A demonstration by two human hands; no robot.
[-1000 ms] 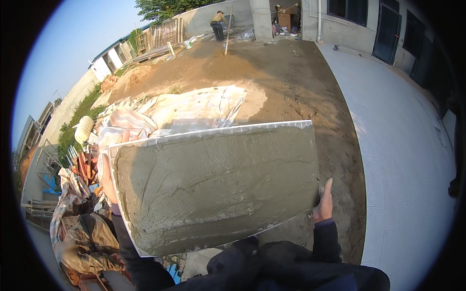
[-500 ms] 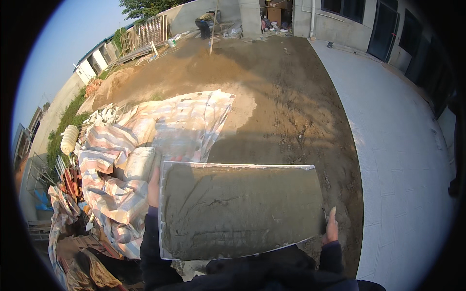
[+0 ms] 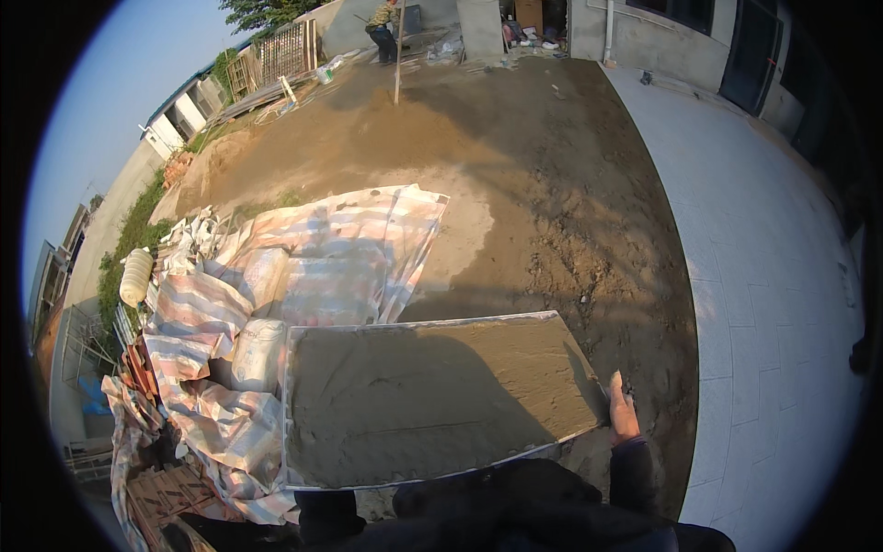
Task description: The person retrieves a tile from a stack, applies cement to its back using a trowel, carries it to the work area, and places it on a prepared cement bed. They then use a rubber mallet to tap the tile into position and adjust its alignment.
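A large rectangular tile (image 3: 432, 405), pale at its edges and spread with wet grey mortar, is held up in front of me. It is tilted, and a band of sunlight crosses its right part. My right hand (image 3: 624, 412) grips the tile's right edge, thumb up, with its other fingers partly hidden. The dark left sleeve (image 3: 326, 517) runs up under the tile's lower left corner; that hand itself is hidden. Damp brown ground (image 3: 598, 230) lies beyond the tile.
A striped tarp (image 3: 368, 221) with white sacks (image 3: 256, 354) spreads on the left, near stacked reddish tiles (image 3: 170, 497). Pale paving (image 3: 773, 350) runs along the right. Far off, a person (image 3: 382, 32) stands near an upright pole (image 3: 399, 55). A doorway (image 3: 533, 28) holds clutter.
The tile has shifted slightly left and turned, its right end now narrower. My left hand, earlier visible at its left edge, is now hidden. The distant person has straightened up.
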